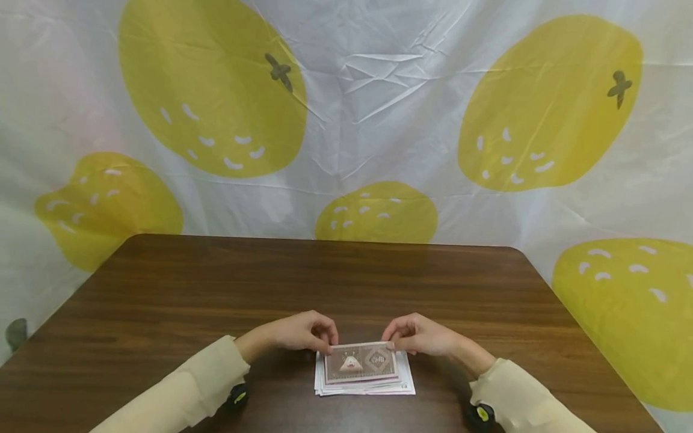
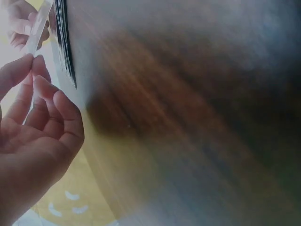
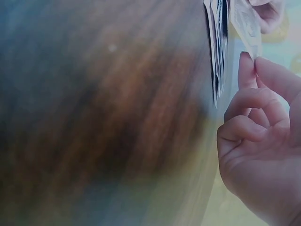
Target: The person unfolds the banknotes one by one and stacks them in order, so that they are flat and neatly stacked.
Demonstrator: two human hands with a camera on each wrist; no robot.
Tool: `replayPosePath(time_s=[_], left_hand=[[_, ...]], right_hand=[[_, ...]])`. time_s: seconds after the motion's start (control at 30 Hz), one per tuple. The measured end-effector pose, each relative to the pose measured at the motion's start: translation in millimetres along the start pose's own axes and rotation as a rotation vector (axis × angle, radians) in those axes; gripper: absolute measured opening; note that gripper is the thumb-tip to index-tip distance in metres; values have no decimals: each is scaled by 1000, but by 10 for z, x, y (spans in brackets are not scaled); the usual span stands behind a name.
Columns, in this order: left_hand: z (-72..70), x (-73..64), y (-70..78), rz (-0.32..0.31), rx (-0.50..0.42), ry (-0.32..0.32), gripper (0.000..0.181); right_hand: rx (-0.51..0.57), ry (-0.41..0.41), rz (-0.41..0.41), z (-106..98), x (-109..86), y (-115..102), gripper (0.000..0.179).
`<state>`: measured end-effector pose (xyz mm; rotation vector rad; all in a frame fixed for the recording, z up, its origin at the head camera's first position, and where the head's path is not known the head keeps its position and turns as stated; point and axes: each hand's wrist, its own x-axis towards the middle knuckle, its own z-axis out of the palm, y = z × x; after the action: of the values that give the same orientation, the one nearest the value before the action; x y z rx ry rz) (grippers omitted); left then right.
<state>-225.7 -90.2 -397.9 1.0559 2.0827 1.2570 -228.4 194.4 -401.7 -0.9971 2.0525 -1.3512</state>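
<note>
A brown printed paper slip [image 1: 360,362], with a pale cartoon figure and a diamond-shaped design on its face, is held by its two upper corners. My left hand [image 1: 307,332] pinches the left corner between thumb and forefinger, while the right hand [image 1: 425,335] pinches the right one. Under the slip lies a stack of white papers [image 1: 406,385] with uneven edges. Both wrist views show a gap between the slip [image 3: 248,28] and the stack [image 3: 217,56], seen edge-on. The other fingers of the left hand [image 2: 44,122] and right hand [image 3: 268,127] are bent inward.
The dark wooden table [image 1: 243,276] reaches back to a white cloth [image 1: 379,144] printed with large yellow lemons. Black bands with a yellow-green mark, such as the left wristband [image 1: 238,395], sit at both cream sleeves [image 1: 184,385].
</note>
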Motion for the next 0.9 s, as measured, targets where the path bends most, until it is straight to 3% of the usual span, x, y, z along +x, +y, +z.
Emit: replayPosePath(time_s=[0.27,0.5,0.67,0.9], left_hand=[[20,9,10,-39,87,26,8],[61,16,19,-49,277,71,10],[90,30,5,-25,369,88,13],[104,33,15,-3,407,75,14]], right_hand=[[-54,-10,21,6,17,42,13],[-144,19,25,28,28,27,11],[-202,47,11,60,46,1,10],[-301,70,0,87,43,0,12]])
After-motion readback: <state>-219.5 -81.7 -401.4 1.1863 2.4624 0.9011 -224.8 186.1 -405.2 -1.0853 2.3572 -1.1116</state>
